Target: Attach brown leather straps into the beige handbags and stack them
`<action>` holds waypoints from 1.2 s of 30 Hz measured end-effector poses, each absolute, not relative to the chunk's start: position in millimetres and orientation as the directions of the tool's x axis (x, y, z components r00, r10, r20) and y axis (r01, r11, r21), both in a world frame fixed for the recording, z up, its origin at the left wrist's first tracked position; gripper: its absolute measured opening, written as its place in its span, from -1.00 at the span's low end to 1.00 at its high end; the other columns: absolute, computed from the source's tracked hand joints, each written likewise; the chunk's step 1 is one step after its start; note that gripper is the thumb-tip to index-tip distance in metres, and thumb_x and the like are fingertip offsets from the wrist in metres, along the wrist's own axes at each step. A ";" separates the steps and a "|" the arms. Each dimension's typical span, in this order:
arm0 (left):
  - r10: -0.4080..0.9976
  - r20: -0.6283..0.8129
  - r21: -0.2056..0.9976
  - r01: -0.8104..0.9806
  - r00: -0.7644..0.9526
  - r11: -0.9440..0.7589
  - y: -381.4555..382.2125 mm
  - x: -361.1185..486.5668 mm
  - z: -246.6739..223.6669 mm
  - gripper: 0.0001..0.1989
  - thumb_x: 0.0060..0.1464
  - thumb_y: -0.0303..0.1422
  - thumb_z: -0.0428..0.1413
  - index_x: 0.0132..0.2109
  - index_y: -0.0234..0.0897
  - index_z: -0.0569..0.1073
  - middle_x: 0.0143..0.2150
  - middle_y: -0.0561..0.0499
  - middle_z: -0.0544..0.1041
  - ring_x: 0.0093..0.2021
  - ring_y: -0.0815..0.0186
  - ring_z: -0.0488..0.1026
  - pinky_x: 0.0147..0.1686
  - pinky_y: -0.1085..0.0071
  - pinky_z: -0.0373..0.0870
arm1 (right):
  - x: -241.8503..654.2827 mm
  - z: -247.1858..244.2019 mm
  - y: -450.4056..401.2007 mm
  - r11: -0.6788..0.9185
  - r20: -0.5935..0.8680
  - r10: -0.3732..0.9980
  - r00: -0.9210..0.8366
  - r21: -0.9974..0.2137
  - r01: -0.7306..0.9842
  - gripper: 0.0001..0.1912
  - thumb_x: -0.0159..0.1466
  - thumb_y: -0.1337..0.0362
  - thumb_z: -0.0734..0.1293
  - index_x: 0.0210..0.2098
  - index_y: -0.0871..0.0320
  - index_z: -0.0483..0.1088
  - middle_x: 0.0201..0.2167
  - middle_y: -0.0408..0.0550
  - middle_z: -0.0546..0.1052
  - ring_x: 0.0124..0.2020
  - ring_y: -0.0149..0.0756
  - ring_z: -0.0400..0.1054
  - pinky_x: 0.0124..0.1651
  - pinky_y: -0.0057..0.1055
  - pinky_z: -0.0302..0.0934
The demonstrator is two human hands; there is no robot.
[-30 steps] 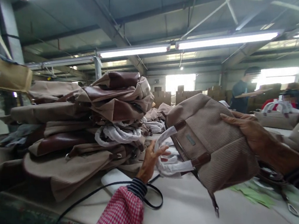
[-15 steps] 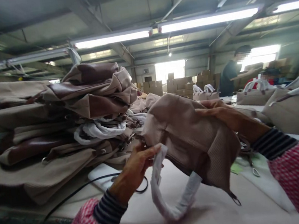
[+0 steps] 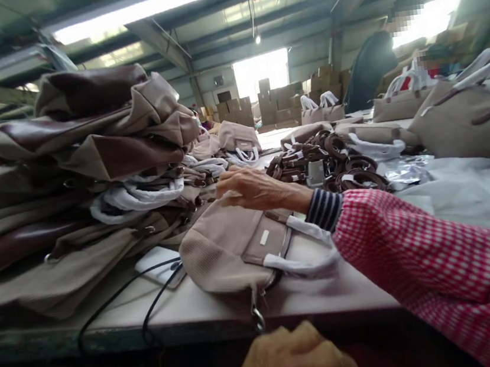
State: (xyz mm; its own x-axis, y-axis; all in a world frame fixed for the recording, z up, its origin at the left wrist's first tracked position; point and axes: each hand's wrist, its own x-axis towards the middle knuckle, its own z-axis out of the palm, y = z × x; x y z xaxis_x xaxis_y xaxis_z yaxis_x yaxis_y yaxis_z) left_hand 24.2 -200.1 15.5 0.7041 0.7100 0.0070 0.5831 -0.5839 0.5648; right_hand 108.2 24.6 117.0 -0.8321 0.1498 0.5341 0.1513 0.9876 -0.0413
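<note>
A beige woven handbag (image 3: 214, 247) lies on the table in front of me, its white-wrapped handles (image 3: 304, 265) towards the right. A small pale label shows on its panel, and a metal clasp (image 3: 258, 319) hangs past the table's front edge. My right hand (image 3: 254, 188) reaches across to the bag's far edge, with fingers bent around it; their tips are partly hidden. Low in the view, my left hand (image 3: 293, 359) is closed just below the clasp. Whatever it may hold is out of sight.
Stacked bags (image 3: 125, 156) rise high on the left. A white phone-like device (image 3: 159, 262) and black cables lie beside the handbag. Brown coiled straps (image 3: 345, 165) sit behind my right arm, with clear plastic and more bags (image 3: 473, 119) at right. A person (image 3: 369, 67) stands further back.
The handbag has come down from the air onto the table and turned, handles now to the right. My left hand has let go of the handle and dropped to the bottom.
</note>
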 end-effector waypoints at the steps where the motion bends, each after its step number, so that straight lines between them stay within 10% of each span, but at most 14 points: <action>1: 0.711 0.088 0.414 0.624 0.698 -0.663 -196.6 24.3 27.0 -0.81 0.38 -0.20 0.11 0.01 -0.13 0.55 -0.01 -0.03 0.65 -0.02 0.16 0.54 -0.07 0.33 0.46 | 122.2 111.3 26.6 0.981 0.566 0.191 -0.802 -0.135 0.138 -0.86 0.41 0.31 0.34 -0.15 0.21 0.55 -0.16 0.01 0.55 -0.14 -0.24 0.33 -0.03 -0.31 0.14; 6: 0.741 0.096 0.035 0.742 0.665 -0.670 -144.5 21.2 62.5 -0.75 0.33 -0.24 0.17 0.07 -0.24 0.42 0.01 -0.11 0.56 0.03 0.06 0.48 0.03 0.17 0.41 | 213.8 83.8 33.3 0.747 0.533 0.612 -0.584 -0.633 0.204 -0.73 0.29 0.13 0.42 -0.36 0.24 0.59 -0.43 -0.09 0.54 -0.39 -0.35 0.34 -0.31 -0.41 0.17; 10: 0.591 -0.066 0.091 0.594 0.804 -0.799 -97.8 26.1 50.5 -0.84 0.32 -0.22 0.20 -0.12 -0.20 0.46 -0.15 0.00 0.56 -0.13 0.18 0.49 -0.17 0.33 0.33 | 272.6 62.9 8.9 0.544 0.410 0.823 -0.394 -0.769 0.336 -0.69 0.21 0.05 0.46 -0.38 0.21 0.61 -0.55 -0.12 0.51 -0.51 -0.37 0.31 -0.49 -0.46 0.12; 14: 0.658 0.126 0.342 0.590 0.742 -0.731 -82.3 20.0 41.6 -0.69 0.41 -0.19 0.08 -0.32 -0.24 0.40 -0.34 0.07 0.45 -0.32 0.32 0.39 -0.30 0.38 0.23 | 305.3 46.2 -27.6 0.465 0.384 0.881 -0.276 -0.809 0.359 -0.68 0.24 0.03 0.46 -0.36 0.19 0.61 -0.57 -0.12 0.50 -0.54 -0.37 0.32 -0.51 -0.46 0.14; 18: 0.929 0.360 0.849 0.384 0.081 -0.362 -77.9 2.0 37.8 -0.63 0.32 -0.08 0.10 -0.35 -0.25 0.38 -0.49 0.13 0.32 -0.53 0.41 0.21 -0.53 0.46 0.12 | 307.1 34.6 -48.9 0.499 0.413 0.861 -0.296 -0.799 0.336 -0.71 0.31 0.08 0.43 -0.38 0.17 0.60 -0.52 -0.11 0.53 -0.49 -0.35 0.35 -0.44 -0.44 0.19; 21: 0.873 0.275 0.944 -0.059 -0.402 -0.325 -73.1 -2.7 30.4 -0.64 0.15 -0.03 0.21 -0.30 -0.22 0.35 -0.48 0.15 0.36 -0.54 0.42 0.27 -0.53 0.50 0.25 | 286.4 32.5 -48.4 0.614 0.501 0.782 -0.371 -0.719 0.324 -0.77 0.38 0.17 0.39 -0.33 0.16 0.59 -0.39 -0.06 0.58 -0.37 -0.31 0.39 -0.34 -0.41 0.23; 25: 0.843 0.183 0.927 -0.197 -0.505 -0.319 -72.0 2.9 21.4 -0.62 0.14 -0.03 0.19 -0.32 -0.18 0.25 -0.49 0.17 0.30 -0.54 0.43 0.28 -0.51 0.50 0.29 | 241.9 25.5 -38.7 0.805 0.486 0.567 -0.665 -0.500 0.321 -0.81 0.41 0.38 0.29 -0.27 0.15 0.55 -0.24 -0.01 0.58 -0.16 -0.24 0.42 -0.05 -0.32 0.30; 29: 0.794 0.305 0.951 0.126 -0.525 -0.282 -76.9 -2.3 18.9 -0.65 0.29 -0.02 0.02 -0.31 -0.16 0.25 -0.45 0.12 0.34 -0.47 0.35 0.35 -0.46 0.44 0.34 | 206.3 5.2 -37.0 0.887 0.314 0.437 -0.843 -0.307 0.346 -0.62 0.27 0.50 0.26 0.04 0.15 0.47 -0.09 0.04 0.54 -0.07 -0.19 0.40 0.02 -0.26 0.31; 32: 0.751 0.542 0.746 0.627 -0.378 -0.223 -79.4 -15.6 24.6 -0.78 0.30 -0.13 0.09 -0.11 -0.18 0.36 -0.14 -0.05 0.54 -0.17 0.16 0.53 -0.28 0.31 0.48 | 194.7 -5.0 -38.3 0.886 0.291 0.462 -0.838 -0.201 0.419 -0.44 0.24 0.49 0.26 0.24 0.22 0.34 -0.06 0.12 0.54 -0.11 -0.13 0.40 -0.08 -0.25 0.32; 36: 0.532 0.760 -0.110 0.880 0.374 -0.462 -79.1 -22.5 54.6 -0.54 0.30 -0.50 0.07 0.30 -0.20 0.26 0.44 -0.24 0.26 0.50 -0.06 0.10 0.35 -0.09 0.22 | 188.9 -9.5 -33.7 0.899 0.325 0.437 -0.838 -0.148 0.412 -0.21 0.25 0.48 0.29 0.45 0.17 0.10 -0.02 0.12 0.57 -0.16 -0.15 0.45 -0.17 -0.29 0.29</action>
